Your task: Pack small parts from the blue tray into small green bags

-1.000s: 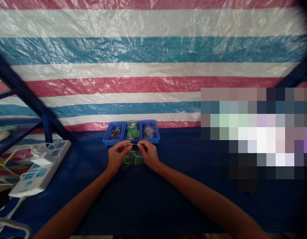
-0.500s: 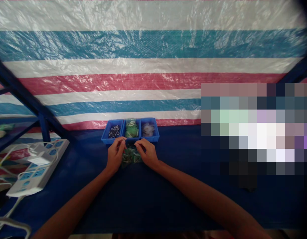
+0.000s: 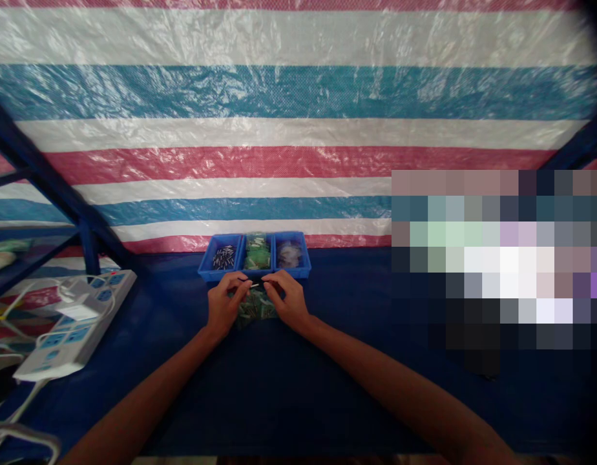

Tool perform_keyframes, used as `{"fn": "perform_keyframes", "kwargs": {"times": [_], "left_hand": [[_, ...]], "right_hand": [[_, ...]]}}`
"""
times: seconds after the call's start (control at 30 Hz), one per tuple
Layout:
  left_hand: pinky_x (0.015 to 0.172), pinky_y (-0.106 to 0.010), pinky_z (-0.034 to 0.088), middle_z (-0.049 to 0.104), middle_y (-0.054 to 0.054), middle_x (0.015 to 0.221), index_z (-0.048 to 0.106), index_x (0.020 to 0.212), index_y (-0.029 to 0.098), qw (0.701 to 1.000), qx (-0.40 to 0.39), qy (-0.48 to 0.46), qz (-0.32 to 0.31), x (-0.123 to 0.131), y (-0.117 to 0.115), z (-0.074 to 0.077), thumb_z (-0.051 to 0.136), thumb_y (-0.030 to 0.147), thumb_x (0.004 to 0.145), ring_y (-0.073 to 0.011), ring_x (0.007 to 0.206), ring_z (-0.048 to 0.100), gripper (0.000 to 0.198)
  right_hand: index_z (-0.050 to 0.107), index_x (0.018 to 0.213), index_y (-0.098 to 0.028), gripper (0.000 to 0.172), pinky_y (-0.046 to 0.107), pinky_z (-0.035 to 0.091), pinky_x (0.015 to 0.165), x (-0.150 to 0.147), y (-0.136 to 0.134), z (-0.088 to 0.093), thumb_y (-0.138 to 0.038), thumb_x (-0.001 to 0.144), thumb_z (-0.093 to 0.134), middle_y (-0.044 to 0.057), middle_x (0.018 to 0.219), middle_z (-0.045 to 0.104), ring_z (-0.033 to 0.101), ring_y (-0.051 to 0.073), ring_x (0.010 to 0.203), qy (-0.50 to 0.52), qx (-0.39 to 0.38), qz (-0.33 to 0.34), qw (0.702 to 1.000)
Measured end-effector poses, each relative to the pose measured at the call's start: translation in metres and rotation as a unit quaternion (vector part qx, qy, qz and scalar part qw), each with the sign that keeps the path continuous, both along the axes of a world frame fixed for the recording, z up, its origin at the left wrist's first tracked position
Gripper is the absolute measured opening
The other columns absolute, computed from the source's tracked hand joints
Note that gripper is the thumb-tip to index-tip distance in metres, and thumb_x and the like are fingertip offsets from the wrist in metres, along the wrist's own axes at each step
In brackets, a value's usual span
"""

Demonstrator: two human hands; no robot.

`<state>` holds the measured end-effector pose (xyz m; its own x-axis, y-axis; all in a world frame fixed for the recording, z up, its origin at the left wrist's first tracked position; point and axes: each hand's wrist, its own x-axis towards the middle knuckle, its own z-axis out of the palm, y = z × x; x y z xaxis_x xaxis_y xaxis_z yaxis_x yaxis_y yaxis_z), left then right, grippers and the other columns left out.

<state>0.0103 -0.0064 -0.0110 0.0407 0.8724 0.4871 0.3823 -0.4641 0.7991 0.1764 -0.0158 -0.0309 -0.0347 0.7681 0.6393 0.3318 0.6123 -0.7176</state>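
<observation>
My left hand point(image 3: 223, 305) and my right hand point(image 3: 285, 299) meet just in front of a blue three-compartment tray point(image 3: 219, 276). Between their fingertips is a small thin pale-tipped piece point(image 3: 254, 285), too small to identify. The tray's left compartment holds dark pins with pale tips point(image 3: 224, 257). Green packets point(image 3: 257, 253) fill the middle one, and a clear bag of whitish parts point(image 3: 289, 254) lies in the right one. Under my hands lies a green-tinted plastic bag of small parts point(image 3: 254, 309), partly hidden by my fingers.
A white power strip point(image 3: 74, 323) with cables lies on the dark blue table point(image 3: 298, 400) at the left. Blue shelf framing point(image 3: 51, 194) stands beyond it. A striped tarpaulin point(image 3: 230, 161) hangs behind the table. A pixelated patch point(image 3: 497, 271) hides the right side.
My fingertips have come back together around the small thin piece, which now shows between them. The view has shifted slightly; the tray and bag have not visibly moved.
</observation>
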Motion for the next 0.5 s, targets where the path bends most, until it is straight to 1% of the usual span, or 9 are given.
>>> {"fn": "perform_keyframes", "kwargs": {"times": [0.1,0.23,0.4,0.5], "left_hand": [[0.048,-0.020,0.045,0.060,0.005,0.058,0.059,0.090,0.018,1.000,0.001,0.007,0.004,0.0006,-0.0012,0.0014,0.063,0.033,0.079,-0.0095,0.045,0.054,0.019],[0.051,-0.021,0.044,0.061,0.005,0.058,0.061,0.089,0.018,0.999,0.013,0.037,0.011,-0.0001,-0.0016,0.0023,0.062,0.033,0.080,-0.0098,0.046,0.055,0.017],[0.053,-0.021,0.044,0.058,0.006,0.055,0.061,0.088,0.018,0.999,0.010,0.049,0.011,-0.0009,-0.0022,0.0032,0.062,0.033,0.080,-0.0097,0.046,0.054,0.017],[0.053,-0.021,0.044,0.057,0.006,0.054,0.061,0.090,0.018,0.999,0.008,0.040,0.005,-0.0009,-0.0031,0.0040,0.062,0.033,0.080,-0.0097,0.047,0.054,0.018]], "right_hand": [[0.064,0.100,-0.020,0.019,0.026,0.045,0.062,-0.0001,0.0012,-0.0024,-0.029,0.088,0.051,0.004,0.079,0.058,0.054,0.015,0.068,-0.013,-0.008,0.024,1.000],[0.064,0.099,-0.020,0.020,0.026,0.046,0.061,0.0000,0.0012,-0.0027,-0.031,0.088,0.052,0.005,0.082,0.058,0.054,0.014,0.067,-0.020,-0.008,0.048,0.999],[0.064,0.094,-0.019,0.019,0.027,0.046,0.064,-0.0009,0.0005,-0.0021,-0.031,0.089,0.050,0.005,0.080,0.057,0.054,0.015,0.070,-0.032,0.000,0.053,0.998],[0.064,0.090,-0.019,0.020,0.026,0.045,0.063,-0.0021,-0.0001,-0.0026,-0.031,0.090,0.049,0.004,0.078,0.057,0.054,0.015,0.070,-0.043,0.004,0.057,0.997]]}}
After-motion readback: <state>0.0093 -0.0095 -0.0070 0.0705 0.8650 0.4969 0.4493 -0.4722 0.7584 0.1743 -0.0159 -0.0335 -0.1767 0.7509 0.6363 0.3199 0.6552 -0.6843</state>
